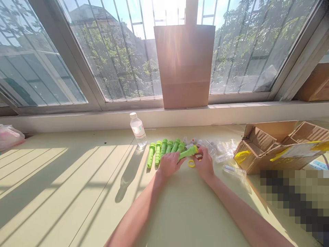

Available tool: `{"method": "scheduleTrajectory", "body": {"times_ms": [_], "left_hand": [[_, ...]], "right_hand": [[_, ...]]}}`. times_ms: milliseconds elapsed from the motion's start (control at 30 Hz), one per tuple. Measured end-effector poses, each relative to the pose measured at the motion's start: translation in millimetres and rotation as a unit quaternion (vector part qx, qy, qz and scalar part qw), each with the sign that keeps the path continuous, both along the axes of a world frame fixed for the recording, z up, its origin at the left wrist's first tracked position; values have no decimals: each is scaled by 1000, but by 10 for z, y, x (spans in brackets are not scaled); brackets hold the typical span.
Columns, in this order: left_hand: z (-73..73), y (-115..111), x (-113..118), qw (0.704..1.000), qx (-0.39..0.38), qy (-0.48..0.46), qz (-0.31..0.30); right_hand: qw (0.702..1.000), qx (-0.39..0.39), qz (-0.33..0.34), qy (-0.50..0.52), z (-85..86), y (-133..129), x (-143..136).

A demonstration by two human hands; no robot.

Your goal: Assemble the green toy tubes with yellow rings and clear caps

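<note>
Head view: my left hand (169, 164) and right hand (205, 164) grip one green tube (188, 152); slipping could flick the yellow ring (191, 166) away.

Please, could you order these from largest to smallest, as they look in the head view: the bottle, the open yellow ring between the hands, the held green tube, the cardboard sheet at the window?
1. Cardboard sheet
2. Bottle
3. Held green tube, partly covered
4. Yellow ring
</note>
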State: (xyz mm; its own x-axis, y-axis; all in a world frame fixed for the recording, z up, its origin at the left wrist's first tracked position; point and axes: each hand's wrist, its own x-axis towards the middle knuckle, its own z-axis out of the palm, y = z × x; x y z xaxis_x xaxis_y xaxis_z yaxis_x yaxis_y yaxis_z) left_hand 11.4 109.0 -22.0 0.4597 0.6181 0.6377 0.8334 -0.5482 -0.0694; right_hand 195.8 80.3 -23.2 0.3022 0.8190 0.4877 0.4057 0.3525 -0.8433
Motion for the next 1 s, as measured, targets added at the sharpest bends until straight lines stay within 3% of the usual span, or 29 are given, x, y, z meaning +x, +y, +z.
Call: {"method": "scheduleTrajectory", "body": {"times_ms": [167, 667, 1000], "left_hand": [[-1, 39, -29, 1000, -6, -16, 17], [24, -24, 12, 998, 61, -4, -11], [9, -31, 13, 999, 34, -9, -4]], "right_hand": [[999, -21, 11, -22, -1, -14, -8], [999, -38, -3, -33, -44, -2, 14], [998, -55, -17, -35, -25, -9, 9]]}}
